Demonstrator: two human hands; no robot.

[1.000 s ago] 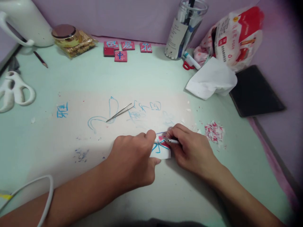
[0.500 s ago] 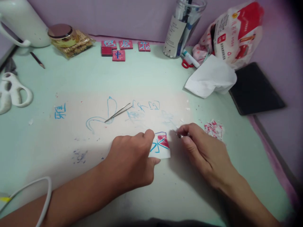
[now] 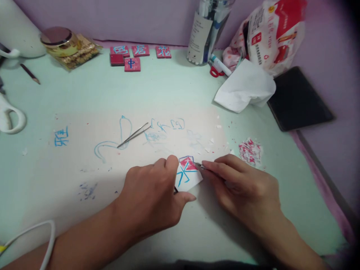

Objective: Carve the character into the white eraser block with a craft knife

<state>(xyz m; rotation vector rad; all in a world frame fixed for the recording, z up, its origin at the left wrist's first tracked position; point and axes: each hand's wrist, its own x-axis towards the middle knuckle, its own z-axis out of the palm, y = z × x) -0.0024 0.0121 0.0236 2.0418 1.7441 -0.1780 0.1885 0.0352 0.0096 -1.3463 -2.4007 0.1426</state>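
Observation:
My left hand (image 3: 153,191) is closed over the left side of a small white carving block (image 3: 194,180) and steadies it on the table; the fingers hide part of it. Blue strokes run over the block, and a red patch lies near its top edge. In my right hand (image 3: 243,180) is a slim metal craft knife (image 3: 200,165), pinched between thumb and fingers, its tip at the right edge of the red patch. A dark edge shows under my left thumb, too little to name. Steel tweezers (image 3: 132,135) lie beyond my left hand.
A heap of red and white shavings (image 3: 251,152) sits to the right. Square red blocks (image 3: 163,52) with blue characters stand at the back, by a pen cup (image 3: 199,37). Further right are a white tissue (image 3: 244,88) and a black tablet (image 3: 299,99). A white cable (image 3: 53,236) crosses my left forearm.
The block has turned a little, showing more of its red patch. My right hand has moved in, bringing the knife tip onto the block. The whole view has shifted slightly.

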